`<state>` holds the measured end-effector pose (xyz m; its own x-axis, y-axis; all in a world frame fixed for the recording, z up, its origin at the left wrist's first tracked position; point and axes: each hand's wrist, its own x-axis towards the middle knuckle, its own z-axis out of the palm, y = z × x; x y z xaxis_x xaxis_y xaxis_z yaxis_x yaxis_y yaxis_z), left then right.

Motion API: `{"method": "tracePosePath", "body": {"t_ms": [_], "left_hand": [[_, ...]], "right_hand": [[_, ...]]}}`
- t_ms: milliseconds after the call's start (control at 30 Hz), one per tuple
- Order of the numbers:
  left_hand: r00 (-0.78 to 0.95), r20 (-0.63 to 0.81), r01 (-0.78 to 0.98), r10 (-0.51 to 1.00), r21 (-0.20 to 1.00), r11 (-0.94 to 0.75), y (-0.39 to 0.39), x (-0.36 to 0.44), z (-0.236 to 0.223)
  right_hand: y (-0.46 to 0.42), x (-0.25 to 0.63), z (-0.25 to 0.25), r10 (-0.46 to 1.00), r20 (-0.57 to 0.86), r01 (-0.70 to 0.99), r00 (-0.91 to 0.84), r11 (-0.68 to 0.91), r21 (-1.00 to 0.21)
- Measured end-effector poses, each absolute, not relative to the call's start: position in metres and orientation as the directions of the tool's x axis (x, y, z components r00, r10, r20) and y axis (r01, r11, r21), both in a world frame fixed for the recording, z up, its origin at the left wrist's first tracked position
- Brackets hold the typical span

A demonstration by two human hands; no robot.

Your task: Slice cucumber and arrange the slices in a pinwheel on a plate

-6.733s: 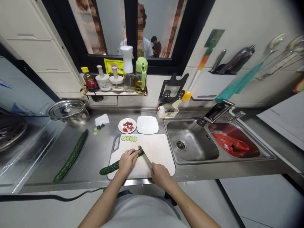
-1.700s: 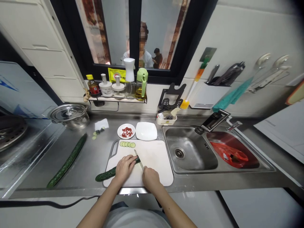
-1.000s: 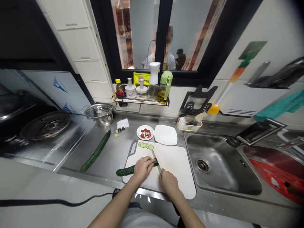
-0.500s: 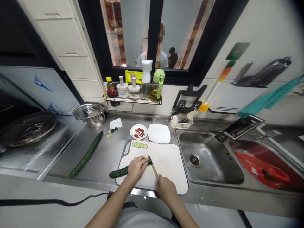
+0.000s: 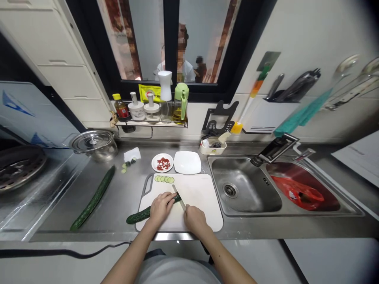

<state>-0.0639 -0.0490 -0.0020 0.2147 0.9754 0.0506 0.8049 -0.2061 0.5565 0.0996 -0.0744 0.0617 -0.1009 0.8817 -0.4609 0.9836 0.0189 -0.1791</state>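
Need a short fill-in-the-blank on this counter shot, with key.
The right hand grips a ____.
The left hand steadies a ____ on the cutting board.
The plate bearing red bits is ____ in shape.
The plastic bag in the right-hand basin is ____ in colour.
Missing words: knife; cucumber; round; red.

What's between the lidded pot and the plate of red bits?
In the head view, a white paper, with cucumber pieces along its near edge, lies on the counter between pot and plate.
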Motion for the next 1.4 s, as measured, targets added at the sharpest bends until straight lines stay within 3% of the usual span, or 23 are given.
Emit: {"method": "tracePosePath", "body": {"t_ms": [400, 700, 1033, 1300, 1400], "left_hand": [[0.219, 0.01, 0.789, 0.976, 0.586, -0.183, -0.044, -0.066, 0.003], [0.205, -0.017, 0.798, 0.979, 0.582, -0.157, -0.035, -0.068, 0.005], [0.152, -0.018, 0.783, 0.988, 0.612, -0.11, -0.035, -0.077, -0.003], [-0.099, 0.097, 0.639, 0.99, 0.769, -0.012, -0.034, -0.081, -0.001], [-0.083, 0.145, 0.609, 0.986, 0.79, -0.065, -0.03, -0.079, 0.01]], "right_hand": [[-0.084, 0.107, 0.061, 0.904, -0.418, 0.978, -0.093, 0.005, -0.207], [-0.084, 0.121, 0.069, 0.916, -0.4, 0.991, -0.042, -0.012, -0.132], [-0.085, 0.142, 0.061, 0.983, -0.175, 0.994, 0.05, -0.066, -0.089], [-0.084, 0.145, 0.061, 0.993, -0.107, 0.996, 0.04, -0.048, -0.073], [-0.084, 0.147, 0.06, 0.996, -0.085, 0.999, 0.008, -0.012, -0.048]]}}
